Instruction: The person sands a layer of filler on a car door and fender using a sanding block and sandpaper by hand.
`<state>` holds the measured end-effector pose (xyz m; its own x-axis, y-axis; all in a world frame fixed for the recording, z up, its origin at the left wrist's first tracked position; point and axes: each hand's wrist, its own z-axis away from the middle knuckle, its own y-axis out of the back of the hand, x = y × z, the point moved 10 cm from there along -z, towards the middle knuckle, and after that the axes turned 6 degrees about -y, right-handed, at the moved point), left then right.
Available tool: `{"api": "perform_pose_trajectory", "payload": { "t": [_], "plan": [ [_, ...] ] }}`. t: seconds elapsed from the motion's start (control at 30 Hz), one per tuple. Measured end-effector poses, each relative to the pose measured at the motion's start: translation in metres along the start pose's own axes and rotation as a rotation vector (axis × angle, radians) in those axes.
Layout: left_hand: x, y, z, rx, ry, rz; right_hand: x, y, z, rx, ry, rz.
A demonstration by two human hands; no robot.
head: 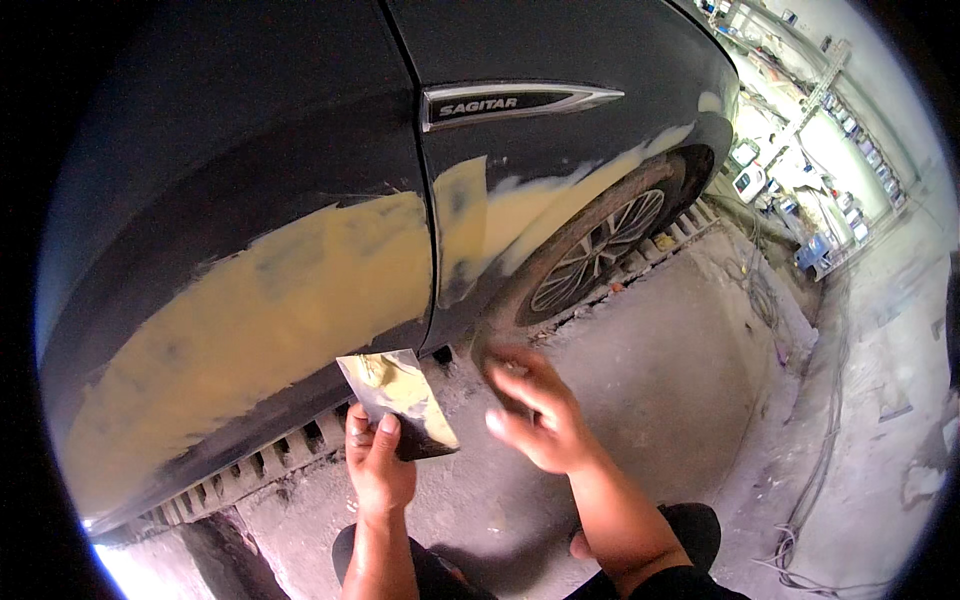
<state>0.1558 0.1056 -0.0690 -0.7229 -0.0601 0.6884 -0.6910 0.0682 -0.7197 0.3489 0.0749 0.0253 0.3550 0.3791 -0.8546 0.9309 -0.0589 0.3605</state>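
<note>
My left hand (380, 469) grips a flat metal spreader plate (431, 420) by its lower edge, thumb on top. Pale yellow body filler (382, 375) is smeared over the plate's face. To the right, my right hand (536, 409) is raised with motion blur. A dark, thin shape shows between its thumb and fingers; I cannot tell whether it is a held tool. Before me stands a dark car, its door (285, 142) and front fender (570, 45) meeting at a vertical gap. Dried yellowish filler (315, 277) covers the lower door and spreads across the fender toward the wheel arch.
The front wheel (600, 251) stands beside a slotted floor grate (262, 465) running under the car. Cables (814, 480) trail over the concrete floor (667, 375) at right. A shelf (862, 240) with several cans and bottles stands at the upper right.
</note>
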Motion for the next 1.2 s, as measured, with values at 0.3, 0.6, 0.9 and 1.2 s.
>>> {"api": "perform_pose_trajectory", "payload": {
  "t": [0.3, 0.6, 0.9, 1.2],
  "plan": [
    [0.008, -0.035, 0.004, 0.024, -0.043, 0.062, 0.010, -0.004, 0.019, -0.066, 0.092, 0.517],
    [0.001, -0.027, -0.005, -0.043, -0.039, 0.118, -0.070, 0.036, -0.093, 0.327, 0.176, 0.994],
    [0.007, -0.014, -0.005, -0.015, -0.062, 0.099, -0.072, 0.016, -0.115, 0.352, 0.188, 0.975],
    [0.011, 0.000, -0.007, -0.009, -0.082, 0.093, -0.034, 0.013, -0.083, 0.294, 0.094, 0.984]
  ]
}}
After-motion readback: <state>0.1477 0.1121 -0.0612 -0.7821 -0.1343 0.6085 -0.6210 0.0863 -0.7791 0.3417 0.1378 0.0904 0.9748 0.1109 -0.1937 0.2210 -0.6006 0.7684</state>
